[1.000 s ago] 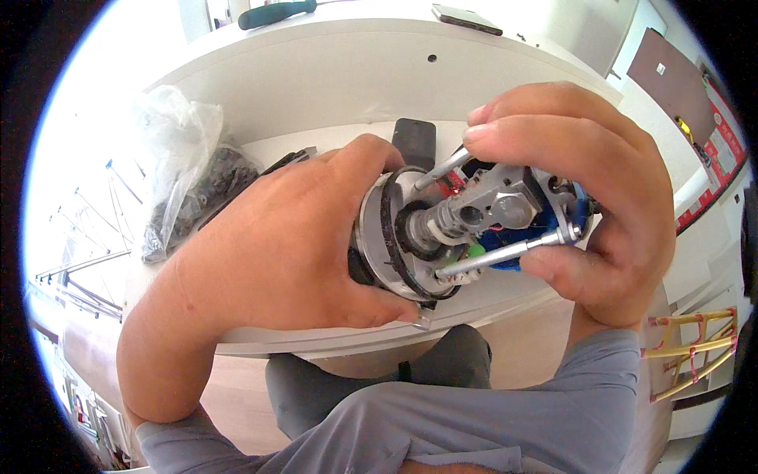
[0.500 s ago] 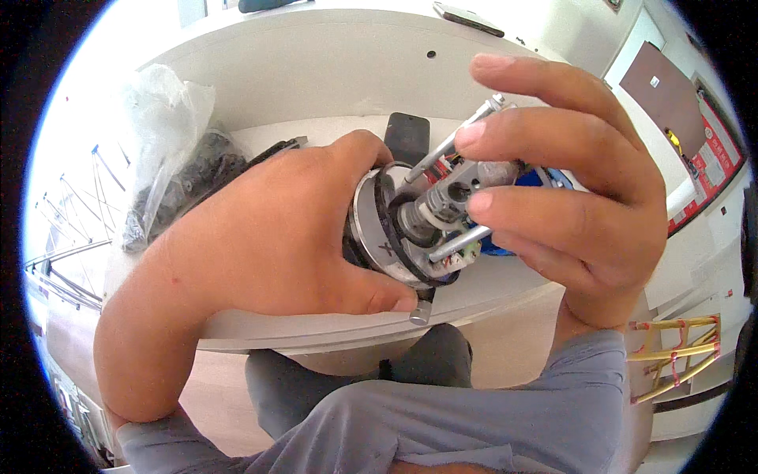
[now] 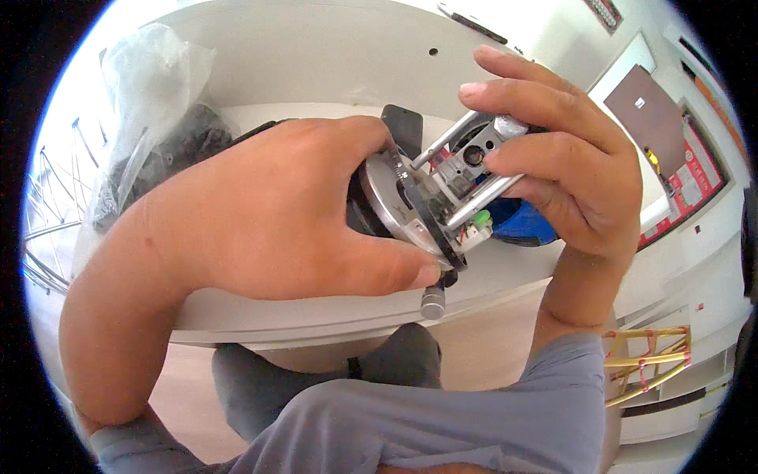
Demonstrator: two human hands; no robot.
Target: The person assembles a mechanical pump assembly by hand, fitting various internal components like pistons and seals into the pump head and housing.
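One pale desk [image 3: 237, 312] spreads under all the fingers, with a clear plastic bag [image 3: 158, 67] of dark bits well left of the left fingertips. The left hand [image 3: 308, 205] is clamped on the unit [image 3: 388, 194], thumb and fingers curved round opposite sides of its round base, which tilts toward the right hand [image 3: 572, 150]. That hand arches over the unit's other end, fingers parted; one fingertip crosses in front of the metal block, but whether it presses I cannot tell. A blue part [image 3: 525, 221] shows beneath the right fingers, and a black case [image 3: 403, 125] lies just past the left fingertips. Two rods [image 3: 483, 201] run from the base toward the right fingers (the nearer one's tip is lost behind them). Below the left thumb's tip juts a knob [image 3: 433, 302]; a green piece [image 3: 482, 216] shows beside the near rod. If the left grip eased, the tilted unit could roll toward the desk's edge; a sideways push from the right fingers might bend a rod or knock the green piece.
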